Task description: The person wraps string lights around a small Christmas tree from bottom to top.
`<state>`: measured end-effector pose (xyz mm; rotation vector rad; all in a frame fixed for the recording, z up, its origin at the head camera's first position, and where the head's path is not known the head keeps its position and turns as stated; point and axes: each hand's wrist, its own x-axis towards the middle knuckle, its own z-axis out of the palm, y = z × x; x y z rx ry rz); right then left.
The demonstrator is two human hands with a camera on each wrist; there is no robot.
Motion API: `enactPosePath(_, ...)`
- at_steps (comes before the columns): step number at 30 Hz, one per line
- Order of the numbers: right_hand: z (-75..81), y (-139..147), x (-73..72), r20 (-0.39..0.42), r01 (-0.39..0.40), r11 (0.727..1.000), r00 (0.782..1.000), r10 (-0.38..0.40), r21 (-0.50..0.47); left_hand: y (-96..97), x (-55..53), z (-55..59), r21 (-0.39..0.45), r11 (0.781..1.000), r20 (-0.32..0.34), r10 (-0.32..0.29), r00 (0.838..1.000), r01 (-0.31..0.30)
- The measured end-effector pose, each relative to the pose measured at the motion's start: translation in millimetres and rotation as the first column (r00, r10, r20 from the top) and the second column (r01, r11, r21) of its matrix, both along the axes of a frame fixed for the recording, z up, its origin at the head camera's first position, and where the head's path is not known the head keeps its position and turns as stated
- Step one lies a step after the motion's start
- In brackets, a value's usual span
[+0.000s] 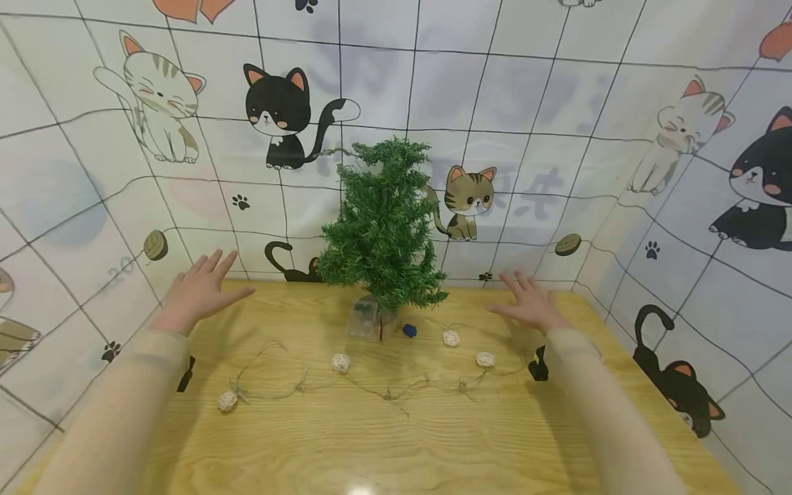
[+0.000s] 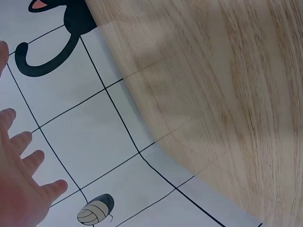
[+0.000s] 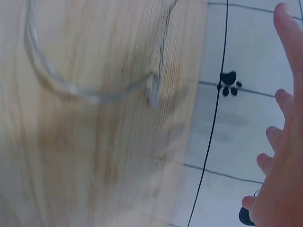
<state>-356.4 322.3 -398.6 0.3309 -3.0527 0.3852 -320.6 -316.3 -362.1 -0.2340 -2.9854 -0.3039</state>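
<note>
My left hand (image 1: 201, 289) is spread over the back left of the table, fingers straight, holding nothing; the left wrist view shows its fingers (image 2: 33, 161) apart. Across from it, my right hand (image 1: 529, 302) spreads the same way over the back right, also holding nothing. Between them stands a small green artificial tree (image 1: 383, 227). At its foot are a clear plastic box (image 1: 362, 320) and a small dark blue object (image 1: 410, 331). A string light (image 1: 390, 395) with white woven balls (image 1: 340, 363) winds over the table in front. Its wire (image 3: 71, 87) crosses the right wrist view.
The light wood table (image 1: 371, 447) meets a white cloth wall (image 1: 383, 89) printed with cats and grid lines at the back and both sides. Black straps (image 1: 539, 364) show at the wrists.
</note>
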Motion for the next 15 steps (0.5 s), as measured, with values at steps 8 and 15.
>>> enactPosePath(8,-6.0,-11,7.7,0.003,-0.043,0.995,0.999,0.043,-0.088,8.9,3.2,4.6,-0.004,0.999,-0.073,-0.049,0.996,0.049)
enactPosePath(15,-15.8,-14,18.6,0.023,-0.122,0.967,0.991,0.130,-0.223,20.0,7.9,4.1,0.040,0.995,-0.096,-0.086,0.992,0.091)
